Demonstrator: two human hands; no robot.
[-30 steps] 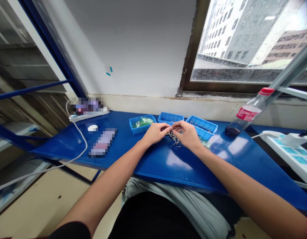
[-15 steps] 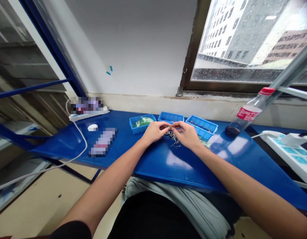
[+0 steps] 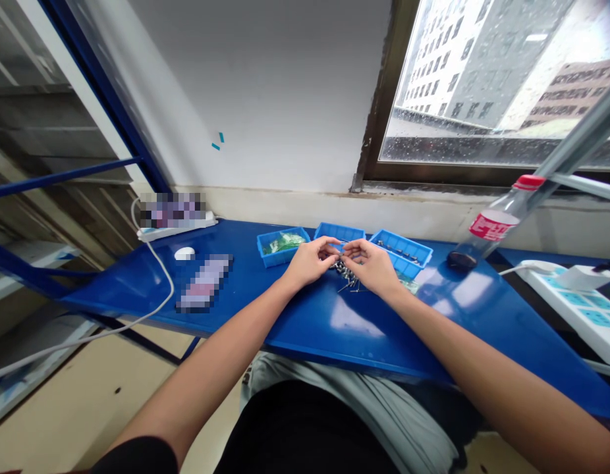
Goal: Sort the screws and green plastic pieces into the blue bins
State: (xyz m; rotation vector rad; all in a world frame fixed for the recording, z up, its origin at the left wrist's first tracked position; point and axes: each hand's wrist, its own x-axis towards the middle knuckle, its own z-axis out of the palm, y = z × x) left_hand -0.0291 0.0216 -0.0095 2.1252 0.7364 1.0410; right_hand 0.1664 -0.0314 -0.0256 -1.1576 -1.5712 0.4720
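Observation:
My left hand (image 3: pixel 309 263) and my right hand (image 3: pixel 373 268) are close together over the blue table (image 3: pixel 305 322). Thumb and fingers are curled into a pinch on each side. Whatever small piece they hold is too small to make out. Just below the fingertips lies a pile of small metal parts (image 3: pixel 353 284), with thin shanks like screws; the hands partly cover it. Behind my hands stand three blue bins: the left bin (image 3: pixel 274 261) with green packets (image 3: pixel 284 242), the middle bin (image 3: pixel 337 228), and the right bin (image 3: pixel 412 269) with small metal parts.
A plastic bottle (image 3: pixel 493 227) with a red cap stands at the right, near a white power strip (image 3: pixel 582 309). Leftward lie a blurred-out phone-like slab (image 3: pixel 205 283), a small white object (image 3: pixel 184 253) and a white cable (image 3: pixel 169 276). Clear packets (image 3: pixel 408 284) lie beside my right hand.
My fingertips have drawn slightly apart, and the fingers of both hands have lifted a little. The bins and other things stay in place.

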